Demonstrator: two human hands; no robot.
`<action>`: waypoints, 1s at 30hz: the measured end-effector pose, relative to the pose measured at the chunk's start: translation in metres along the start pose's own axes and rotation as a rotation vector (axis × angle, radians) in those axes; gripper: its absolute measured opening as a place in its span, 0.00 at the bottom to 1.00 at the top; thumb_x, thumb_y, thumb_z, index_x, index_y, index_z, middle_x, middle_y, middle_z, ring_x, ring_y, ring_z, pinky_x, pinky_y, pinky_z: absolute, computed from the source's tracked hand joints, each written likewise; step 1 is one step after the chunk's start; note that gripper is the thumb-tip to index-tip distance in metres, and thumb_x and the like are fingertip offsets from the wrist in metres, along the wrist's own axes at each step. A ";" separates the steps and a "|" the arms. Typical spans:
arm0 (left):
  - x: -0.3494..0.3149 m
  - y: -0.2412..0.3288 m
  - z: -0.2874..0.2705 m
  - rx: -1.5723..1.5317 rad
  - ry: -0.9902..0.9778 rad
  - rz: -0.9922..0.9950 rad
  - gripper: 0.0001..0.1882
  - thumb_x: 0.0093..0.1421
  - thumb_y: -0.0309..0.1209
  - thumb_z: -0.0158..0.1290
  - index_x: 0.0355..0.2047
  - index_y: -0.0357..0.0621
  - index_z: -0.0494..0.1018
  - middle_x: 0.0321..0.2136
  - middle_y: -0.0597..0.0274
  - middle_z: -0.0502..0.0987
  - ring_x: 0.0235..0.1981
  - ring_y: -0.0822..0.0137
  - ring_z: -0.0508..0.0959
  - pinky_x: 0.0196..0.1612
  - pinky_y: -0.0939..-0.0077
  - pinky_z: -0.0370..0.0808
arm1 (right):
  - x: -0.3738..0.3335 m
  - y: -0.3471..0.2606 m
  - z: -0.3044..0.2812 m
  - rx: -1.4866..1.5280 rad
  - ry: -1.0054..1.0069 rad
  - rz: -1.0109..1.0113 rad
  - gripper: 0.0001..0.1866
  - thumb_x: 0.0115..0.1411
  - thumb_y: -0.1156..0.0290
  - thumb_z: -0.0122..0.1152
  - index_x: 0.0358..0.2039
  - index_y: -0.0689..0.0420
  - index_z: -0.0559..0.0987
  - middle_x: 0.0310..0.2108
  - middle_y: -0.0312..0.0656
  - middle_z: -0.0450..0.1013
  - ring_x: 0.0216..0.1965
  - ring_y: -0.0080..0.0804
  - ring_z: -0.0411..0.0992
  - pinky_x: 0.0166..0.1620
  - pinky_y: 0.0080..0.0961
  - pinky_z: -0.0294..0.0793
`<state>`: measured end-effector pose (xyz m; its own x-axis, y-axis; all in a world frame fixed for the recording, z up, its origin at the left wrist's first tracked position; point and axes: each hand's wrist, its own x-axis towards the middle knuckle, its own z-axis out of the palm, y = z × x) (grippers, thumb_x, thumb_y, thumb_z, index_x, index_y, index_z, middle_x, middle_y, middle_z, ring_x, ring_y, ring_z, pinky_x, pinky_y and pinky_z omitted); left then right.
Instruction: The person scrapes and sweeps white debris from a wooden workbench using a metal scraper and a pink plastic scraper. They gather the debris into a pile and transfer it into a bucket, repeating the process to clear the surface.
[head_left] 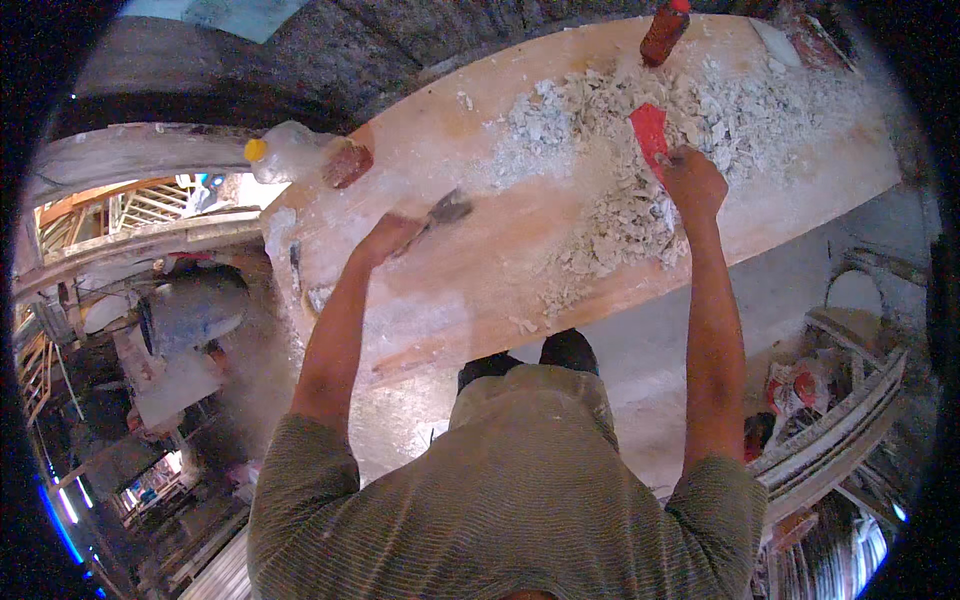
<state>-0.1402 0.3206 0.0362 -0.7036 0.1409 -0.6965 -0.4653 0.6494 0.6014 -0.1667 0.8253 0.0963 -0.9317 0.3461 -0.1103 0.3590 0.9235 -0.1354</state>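
- Your left hand [388, 238] is closed around the handle of a metal putty knife [447, 210]; the blade points away from you, toward your right hand, and lies low over the wooden surface [480, 270].
- Your right hand [693, 183] is closed on the lower end of a red scraper [649, 133], whose flat blade stands up just beyond your knuckles, in the white material.
- A heap of white, crumbly putty [640, 140] spreads over the surface around and beyond your right hand; a narrower trail of it runs from under that hand back toward you, ending near the surface's near edge.
- Between your two hands the surface shows bare, dusty wood.
- Beyond your left hand, at the surface's end, a pale plastic bottle with a yellow cap [285, 152] lies beside a reddish-brown block [348, 165].
- Well beyond your right hand, at the far edge of the surface, a red bottle [663, 30] lies tilted at the edge of the putty.
- Below the surface, between your forearms, your dark shoes [530, 358] stand on the grey floor [660, 350].
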 end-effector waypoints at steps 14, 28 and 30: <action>-0.019 0.003 -0.046 0.040 0.097 -0.097 0.18 0.58 0.45 0.54 0.26 0.41 0.78 0.18 0.68 0.73 0.18 0.74 0.68 0.22 0.74 0.65 | -0.081 0.062 0.011 0.539 0.021 0.205 0.22 0.52 0.51 0.66 0.37 0.58 0.82 0.30 0.44 0.79 0.31 0.34 0.75 0.37 0.30 0.72; 0.071 0.099 0.057 -0.141 0.029 0.037 0.22 0.55 0.51 0.56 0.20 0.43 0.76 0.15 0.67 0.69 0.15 0.72 0.64 0.19 0.71 0.62 | -0.094 -0.055 0.035 0.523 -0.057 -0.035 0.18 0.56 0.51 0.60 0.39 0.50 0.80 0.33 0.44 0.78 0.37 0.40 0.77 0.40 0.34 0.74; 0.018 0.048 0.049 -0.367 0.109 -0.046 0.20 0.54 0.51 0.56 0.24 0.45 0.76 0.16 0.67 0.71 0.14 0.74 0.67 0.14 0.75 0.59 | -0.088 -0.117 0.032 0.488 -0.289 -0.136 0.14 0.55 0.54 0.61 0.38 0.46 0.79 0.34 0.41 0.78 0.35 0.44 0.76 0.38 0.37 0.74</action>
<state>-0.1491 0.3903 0.0331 -0.7210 0.0249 -0.6925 -0.6454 0.3399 0.6841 -0.1244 0.6818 0.0907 -0.9431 0.1072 -0.3148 0.2846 0.7498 -0.5974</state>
